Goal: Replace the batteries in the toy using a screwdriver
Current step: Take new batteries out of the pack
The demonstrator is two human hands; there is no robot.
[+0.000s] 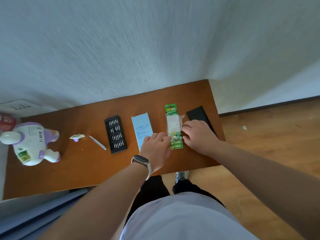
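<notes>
A white and purple toy [32, 143] lies on its front at the left of the brown table [86, 167], with green batteries showing in its open compartment. Its small cover [77, 136] and a silver screwdriver [97, 142] lie to its right. A green battery pack [174, 125] with torn clear plastic lies at the right. My left hand [156, 149] presses on the pack's lower left part. My right hand [199, 134] rests on its right edge with the fingers at the plastic. How the fingers grip is hidden.
A black tray of screwdriver bits [115, 134] and a light blue leaflet [142, 129] lie mid-table. A black lid [199, 115] sits under my right hand near the table's right edge. A wall socket [19, 105] and a red object [7, 121] are at the far left.
</notes>
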